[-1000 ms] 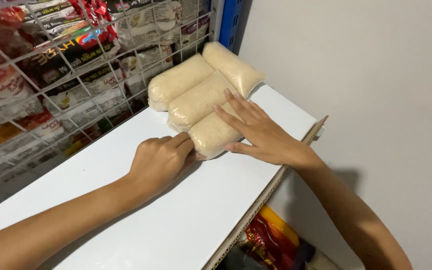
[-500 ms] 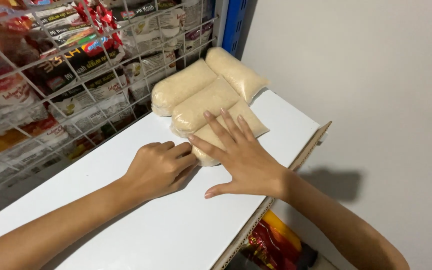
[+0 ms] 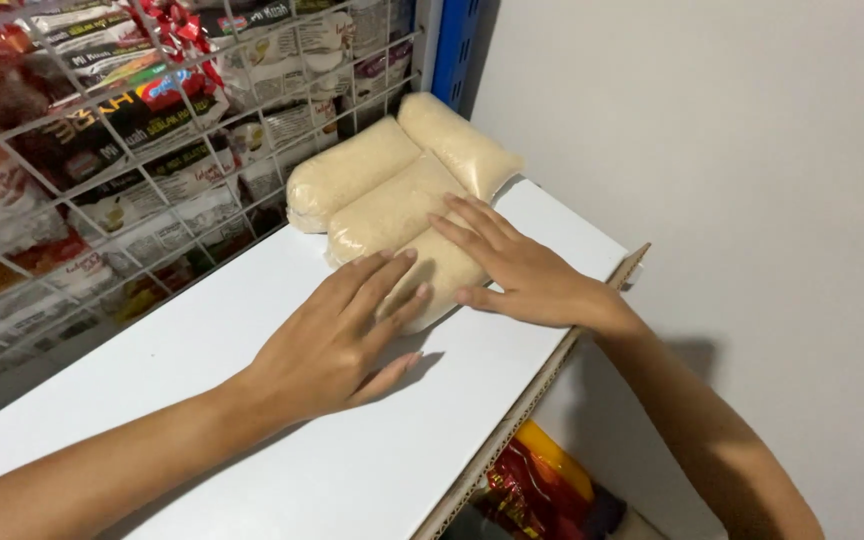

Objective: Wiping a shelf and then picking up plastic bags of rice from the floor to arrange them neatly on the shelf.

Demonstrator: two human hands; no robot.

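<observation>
Pressing flat on the nearest pale bag (image 3: 432, 275), both hands lie open-palmed on a white shelf (image 3: 252, 400).

Head view: left hand (image 3: 337, 340) and right hand (image 3: 517, 270) rest spread, gripping nothing. Beyond their fingertips lie three more tan bags (image 3: 382, 180). Left of the hands, a wire rack (image 3: 102, 170) holds red, black and white packets; a red-yellow packet (image 3: 542, 480) sits below the right wrist.

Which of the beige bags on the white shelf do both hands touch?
The nearest bag, at the front of the group. The left hand and right hand both lie flat on it; the other three bags behind are untouched.
</observation>
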